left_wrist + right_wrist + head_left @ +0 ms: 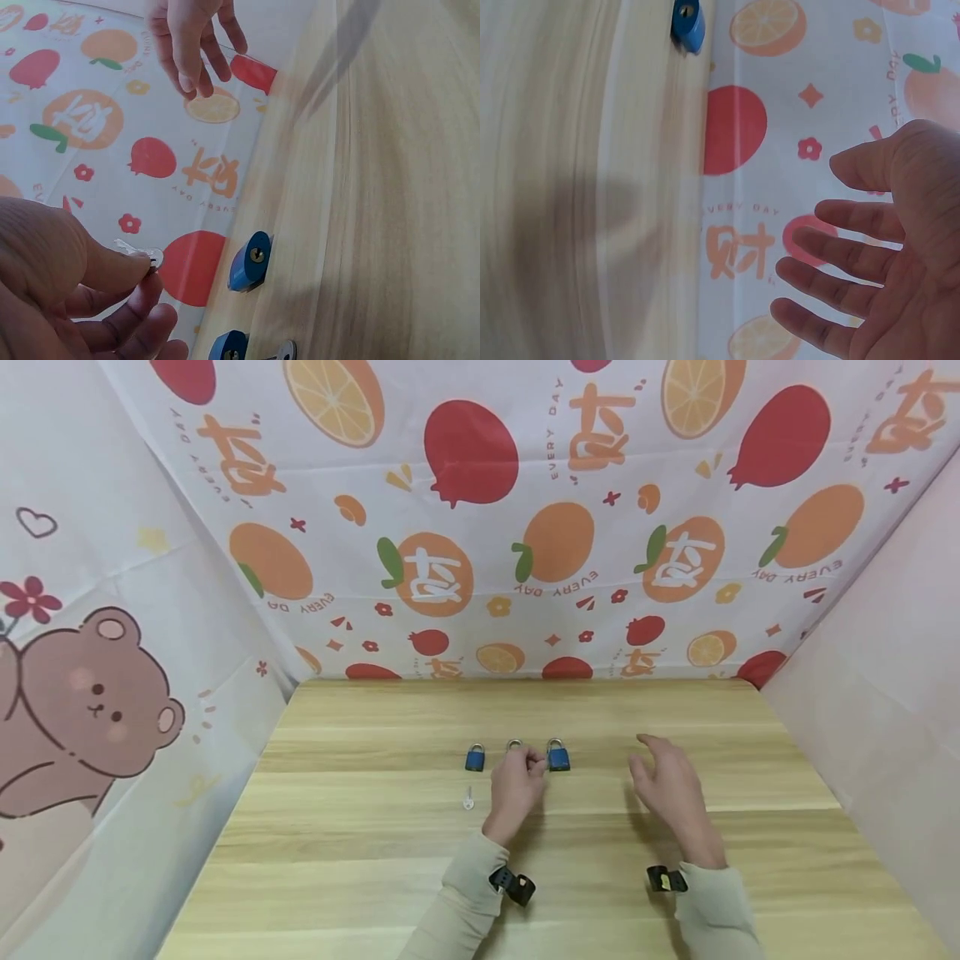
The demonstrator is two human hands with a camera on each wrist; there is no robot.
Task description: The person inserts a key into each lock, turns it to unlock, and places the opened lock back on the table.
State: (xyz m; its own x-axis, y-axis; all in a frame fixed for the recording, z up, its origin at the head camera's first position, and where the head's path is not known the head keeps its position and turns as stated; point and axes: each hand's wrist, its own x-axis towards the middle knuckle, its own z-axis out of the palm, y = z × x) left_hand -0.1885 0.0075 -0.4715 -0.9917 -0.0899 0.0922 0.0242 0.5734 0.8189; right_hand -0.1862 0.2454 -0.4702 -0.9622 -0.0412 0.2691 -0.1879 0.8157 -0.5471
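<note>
My left hand point(516, 785) pinches a small silver key point(156, 258) between thumb and index finger, held above the table. Behind that hand, the middle padlock point(514, 744) shows only its shackle in the head view. A blue padlock point(558, 759) stands just right of the left fingers, and another blue padlock point(475, 760) stands to their left. Below the left padlock a second key point(468, 799) lies on the wood. My right hand point(669, 783) hovers to the right of the padlocks, its fingers spread and relaxed, palm free of anything in the right wrist view.
The wooden table point(337, 827) runs back to a wall hung with fruit-print cloth point(615, 527). A bear-print cloth point(195, 635) hangs on the left, and a pale cloth point(877, 693) closes the right side. Dark bands point(517, 887) circle both wrists.
</note>
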